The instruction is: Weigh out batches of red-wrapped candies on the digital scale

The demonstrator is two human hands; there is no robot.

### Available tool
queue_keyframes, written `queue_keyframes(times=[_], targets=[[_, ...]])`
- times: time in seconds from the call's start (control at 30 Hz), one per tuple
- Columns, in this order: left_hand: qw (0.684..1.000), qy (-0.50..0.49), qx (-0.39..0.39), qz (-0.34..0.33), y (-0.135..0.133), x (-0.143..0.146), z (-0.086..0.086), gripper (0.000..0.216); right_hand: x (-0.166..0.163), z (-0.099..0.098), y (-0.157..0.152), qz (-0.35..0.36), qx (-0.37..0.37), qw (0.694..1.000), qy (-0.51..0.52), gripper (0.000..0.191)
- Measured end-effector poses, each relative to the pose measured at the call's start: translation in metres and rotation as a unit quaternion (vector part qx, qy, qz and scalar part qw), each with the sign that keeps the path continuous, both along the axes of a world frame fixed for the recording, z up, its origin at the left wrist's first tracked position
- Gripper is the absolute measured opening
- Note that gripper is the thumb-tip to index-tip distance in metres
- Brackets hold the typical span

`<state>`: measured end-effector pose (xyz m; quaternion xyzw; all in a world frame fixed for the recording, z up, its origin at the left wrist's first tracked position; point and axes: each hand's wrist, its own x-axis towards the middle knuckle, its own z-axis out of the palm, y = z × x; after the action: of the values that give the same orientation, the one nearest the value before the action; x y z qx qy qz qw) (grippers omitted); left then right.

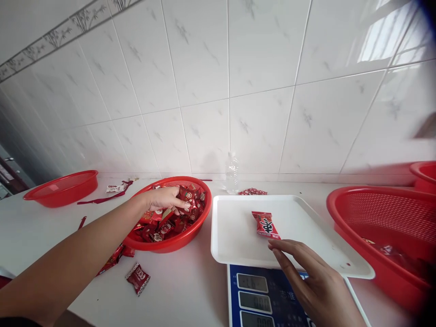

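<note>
My left hand (166,199) reaches into a red basket (177,243) of red-wrapped candies, its fingers curled over the pile; whether it grips a piece is hidden. My right hand (306,272) lies near the front edge of a white tray (235,236), fingers stretched out and holding nothing, fingertips just below a single red candy (265,224) on the tray. The tray sits on a blue digital scale (262,295).
A red basket (381,227) stands at the right, another (424,175) behind it, and a shallow red basket (61,187) far left. A clear bottle (232,173) stands by the tiled wall. Loose candies (137,277) lie on the white counter.
</note>
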<state>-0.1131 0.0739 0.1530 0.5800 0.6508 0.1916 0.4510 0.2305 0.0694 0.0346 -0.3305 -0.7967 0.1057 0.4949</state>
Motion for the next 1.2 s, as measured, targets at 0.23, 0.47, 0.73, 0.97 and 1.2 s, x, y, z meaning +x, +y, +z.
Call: queue_keyframes(times=[0.23, 0.47, 0.73, 0.97, 1.2], targets=[[0.993, -0.073, -0.003, -0.088, 0.017, 0.065, -0.007, 0.03, 0.0, 0.007, -0.001, -0.013, -0.002, 1.0, 0.01, 0.02], [0.996, -0.005, 0.062, -0.06, 0.035, 0.092, -0.025, 0.041, 0.004, 0.008, 0.004, -0.065, 0.001, 0.998, 0.002, 0.021], [0.983, 0.111, 0.115, -0.096, 0.046, 0.117, -0.045, 0.05, 0.011, 0.003, 0.011, -0.123, -0.012, 0.991, -0.043, 0.024], [0.918, 0.292, 0.179, -0.199, 0.042, 0.147, -0.066, 0.076, 0.019, -0.014, 0.026, -0.206, -0.007, 0.964, -0.171, 0.043], [0.909, 0.283, 0.178, -0.249, 0.044, 0.169, -0.073, 0.087, 0.025, -0.004, 0.026, -0.229, -0.099, 0.926, -0.283, 0.049]])
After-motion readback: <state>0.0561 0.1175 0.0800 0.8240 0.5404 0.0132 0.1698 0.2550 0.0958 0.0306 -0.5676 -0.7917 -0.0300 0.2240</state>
